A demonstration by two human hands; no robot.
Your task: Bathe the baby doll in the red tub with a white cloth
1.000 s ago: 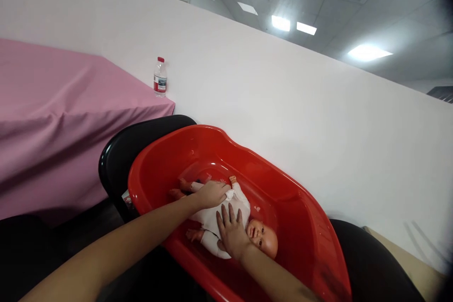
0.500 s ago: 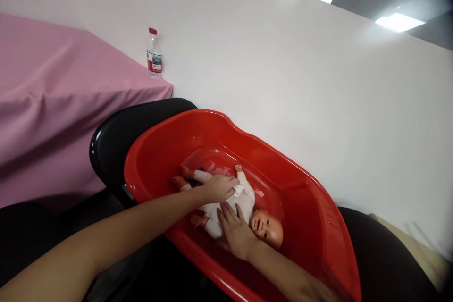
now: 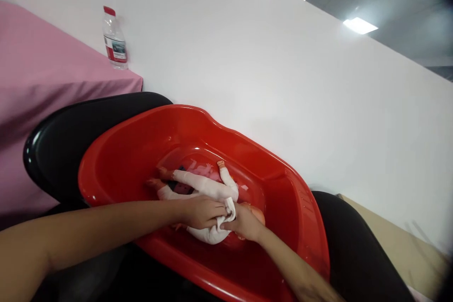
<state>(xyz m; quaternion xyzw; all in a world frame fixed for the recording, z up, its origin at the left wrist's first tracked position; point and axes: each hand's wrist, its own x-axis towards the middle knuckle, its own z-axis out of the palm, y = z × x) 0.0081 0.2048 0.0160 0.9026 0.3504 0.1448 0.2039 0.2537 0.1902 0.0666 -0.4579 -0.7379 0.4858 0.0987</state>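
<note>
A baby doll (image 3: pixel 208 187) in a white suit lies on its back in a red baby bathtub (image 3: pixel 113 160), its bare feet to the left. My left hand (image 3: pixel 203 212) is above the doll's chest, its fingers closed on a bunched white cloth (image 3: pixel 227 211). The other side of that cloth is pinched by my right hand (image 3: pixel 247 222), near the doll's neck. I cannot tell whether the cloth is separate or part of the suit. Most of the doll's head (image 3: pixel 259 214) is hidden behind my right hand.
Black chair seats (image 3: pixel 85 122) are under both ends of the tub. At the left, a clear bottle with a red cap (image 3: pixel 115 40) stands on a pink-covered table (image 3: pixel 42 52). A white wall (image 3: pixel 247 66) rises behind the tub.
My right hand has gone from lying flat on the doll's chest to gripping the white cloth near its neck. Both hands now meet at the cloth. The view has shifted right.
</note>
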